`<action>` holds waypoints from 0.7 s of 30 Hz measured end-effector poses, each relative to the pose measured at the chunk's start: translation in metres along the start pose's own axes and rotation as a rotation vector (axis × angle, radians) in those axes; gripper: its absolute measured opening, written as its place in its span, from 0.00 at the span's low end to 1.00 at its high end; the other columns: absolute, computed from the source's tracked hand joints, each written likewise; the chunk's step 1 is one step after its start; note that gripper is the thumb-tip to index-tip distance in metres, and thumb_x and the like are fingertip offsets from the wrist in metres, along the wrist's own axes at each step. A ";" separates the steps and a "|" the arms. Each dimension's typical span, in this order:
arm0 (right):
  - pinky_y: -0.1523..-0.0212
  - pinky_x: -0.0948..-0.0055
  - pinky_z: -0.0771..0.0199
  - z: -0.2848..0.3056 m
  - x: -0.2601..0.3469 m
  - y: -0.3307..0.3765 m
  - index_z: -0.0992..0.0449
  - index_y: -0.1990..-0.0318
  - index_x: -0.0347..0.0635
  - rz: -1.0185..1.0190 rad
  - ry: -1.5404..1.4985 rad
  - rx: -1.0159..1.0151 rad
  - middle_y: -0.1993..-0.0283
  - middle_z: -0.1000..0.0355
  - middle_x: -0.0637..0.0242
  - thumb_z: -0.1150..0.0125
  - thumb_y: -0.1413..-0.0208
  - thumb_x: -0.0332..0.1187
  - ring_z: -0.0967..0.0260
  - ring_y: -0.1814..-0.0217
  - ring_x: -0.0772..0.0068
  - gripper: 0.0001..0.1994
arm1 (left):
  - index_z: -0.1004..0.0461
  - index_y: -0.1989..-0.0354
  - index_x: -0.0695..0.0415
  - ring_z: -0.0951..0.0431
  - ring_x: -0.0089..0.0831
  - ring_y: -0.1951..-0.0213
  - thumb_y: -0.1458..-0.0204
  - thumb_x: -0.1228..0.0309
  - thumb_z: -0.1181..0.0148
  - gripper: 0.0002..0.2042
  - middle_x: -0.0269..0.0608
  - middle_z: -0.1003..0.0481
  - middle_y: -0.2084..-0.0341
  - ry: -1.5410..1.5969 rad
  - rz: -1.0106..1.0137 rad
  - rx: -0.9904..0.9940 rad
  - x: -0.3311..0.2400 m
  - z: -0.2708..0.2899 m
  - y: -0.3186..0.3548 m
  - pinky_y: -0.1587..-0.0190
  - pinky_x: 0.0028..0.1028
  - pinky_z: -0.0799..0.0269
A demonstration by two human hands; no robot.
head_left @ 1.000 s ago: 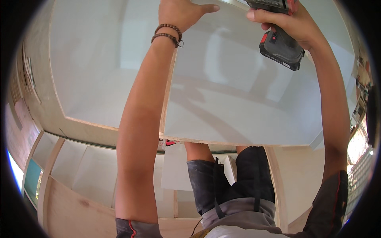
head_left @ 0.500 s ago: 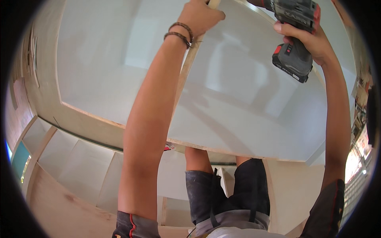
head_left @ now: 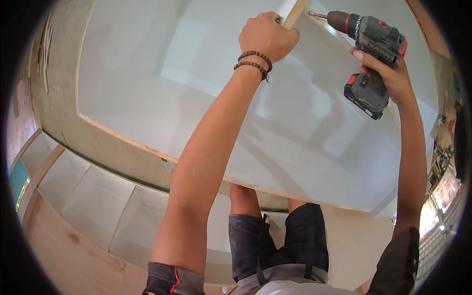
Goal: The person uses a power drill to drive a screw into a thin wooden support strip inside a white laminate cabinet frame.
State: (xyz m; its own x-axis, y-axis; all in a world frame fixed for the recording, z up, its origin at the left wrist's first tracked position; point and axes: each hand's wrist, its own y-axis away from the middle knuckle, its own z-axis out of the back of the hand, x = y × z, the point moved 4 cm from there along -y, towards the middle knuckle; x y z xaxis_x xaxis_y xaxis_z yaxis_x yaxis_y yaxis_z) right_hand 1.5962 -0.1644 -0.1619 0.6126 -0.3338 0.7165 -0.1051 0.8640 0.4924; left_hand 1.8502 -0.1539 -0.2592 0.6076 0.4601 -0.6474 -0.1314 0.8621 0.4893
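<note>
My left hand (head_left: 268, 37), with two beaded bracelets at the wrist, is closed round the pale wooden edge of a divider board (head_left: 294, 14). The divider stands in a large white-lined cabinet (head_left: 206, 64) in front of me. In my right hand (head_left: 388, 73) is a black and red cordless drill (head_left: 376, 39), gripped by its handle. Its drill bit (head_left: 317, 15) points left, with the tip close to the divider's edge. Whether the tip touches wood I cannot tell. My left fingertips are hidden behind the board.
The cabinet's front wooden edge (head_left: 275, 191) runs across before my legs. Lower left stands another white-lined shelf unit (head_left: 93, 201) with several compartments. Thin wood strips (head_left: 47, 59) lean at the far left. Assorted clutter (head_left: 440, 157) lies along the right side.
Both hands and the cabinet now sit lower in the picture, and my left hand is further right. The drill's front and bit have come into view beside the divider. Both grips are unchanged.
</note>
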 end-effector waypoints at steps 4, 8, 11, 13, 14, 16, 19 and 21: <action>0.70 0.75 0.31 -0.002 0.006 -0.002 0.22 0.57 0.42 -0.014 0.048 0.011 0.69 0.28 0.74 0.25 0.48 0.40 0.33 0.74 0.82 0.17 | 0.15 0.55 0.54 0.20 0.37 0.74 0.60 0.61 0.40 0.22 0.40 0.19 0.78 -0.026 0.001 -0.009 -0.001 0.002 -0.006 0.67 0.37 0.22; 0.72 0.76 0.35 -0.002 0.004 -0.006 0.23 0.59 0.43 -0.035 0.098 0.016 0.71 0.29 0.75 0.26 0.49 0.40 0.36 0.75 0.83 0.16 | 0.19 0.64 0.56 0.23 0.39 0.78 0.60 0.63 0.40 0.15 0.42 0.22 0.82 -0.056 -0.025 -0.040 -0.004 0.000 -0.007 0.71 0.36 0.24; 0.73 0.76 0.36 -0.002 0.013 -0.004 0.23 0.60 0.43 -0.116 -0.029 0.038 0.72 0.29 0.75 0.27 0.49 0.39 0.37 0.76 0.83 0.14 | 0.26 0.77 0.58 0.26 0.41 0.81 0.60 0.67 0.40 0.08 0.43 0.25 0.85 -0.128 -0.061 -0.063 -0.014 -0.002 -0.008 0.75 0.36 0.27; 0.75 0.75 0.36 -0.003 0.016 -0.002 0.23 0.63 0.44 -0.215 -0.167 0.073 0.72 0.29 0.75 0.28 0.49 0.38 0.37 0.78 0.83 0.12 | 0.27 0.77 0.59 0.26 0.42 0.81 0.58 0.67 0.39 0.08 0.43 0.25 0.84 -0.193 -0.097 -0.075 -0.017 -0.005 -0.006 0.76 0.36 0.27; 0.75 0.75 0.36 -0.005 0.018 -0.001 0.23 0.63 0.44 -0.218 -0.186 0.068 0.72 0.29 0.75 0.28 0.49 0.38 0.37 0.78 0.83 0.12 | 0.27 0.77 0.59 0.25 0.42 0.81 0.58 0.67 0.39 0.08 0.44 0.25 0.84 -0.192 -0.104 -0.079 -0.018 -0.003 -0.007 0.76 0.36 0.27; 0.76 0.75 0.37 -0.007 0.021 0.002 0.23 0.64 0.43 -0.226 -0.224 0.059 0.71 0.29 0.74 0.27 0.49 0.38 0.37 0.78 0.83 0.12 | 0.27 0.76 0.60 0.25 0.42 0.81 0.57 0.67 0.39 0.09 0.44 0.25 0.83 -0.191 -0.120 -0.088 -0.019 -0.001 -0.009 0.76 0.37 0.27; 0.75 0.75 0.36 -0.003 0.020 0.005 0.23 0.63 0.43 -0.219 -0.199 0.044 0.72 0.29 0.74 0.27 0.49 0.38 0.37 0.78 0.83 0.12 | 0.27 0.75 0.60 0.24 0.43 0.80 0.57 0.66 0.39 0.09 0.45 0.24 0.81 -0.206 -0.123 -0.088 -0.027 -0.002 -0.007 0.75 0.38 0.26; 0.75 0.75 0.36 -0.004 0.022 0.007 0.23 0.63 0.43 -0.236 -0.208 0.038 0.72 0.29 0.74 0.27 0.49 0.38 0.37 0.78 0.83 0.12 | 0.27 0.74 0.61 0.24 0.43 0.79 0.57 0.66 0.39 0.09 0.46 0.23 0.80 -0.206 -0.126 -0.100 -0.028 -0.002 -0.007 0.75 0.38 0.26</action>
State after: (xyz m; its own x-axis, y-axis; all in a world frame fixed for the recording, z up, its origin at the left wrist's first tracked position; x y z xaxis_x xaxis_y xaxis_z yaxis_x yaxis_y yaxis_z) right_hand 1.6122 -0.1644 -0.1450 0.4507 -0.5968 0.6638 -0.0108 0.7399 0.6726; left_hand 1.8326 -0.1723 -0.2452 0.7697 0.3036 -0.5615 -0.1153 0.9313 0.3455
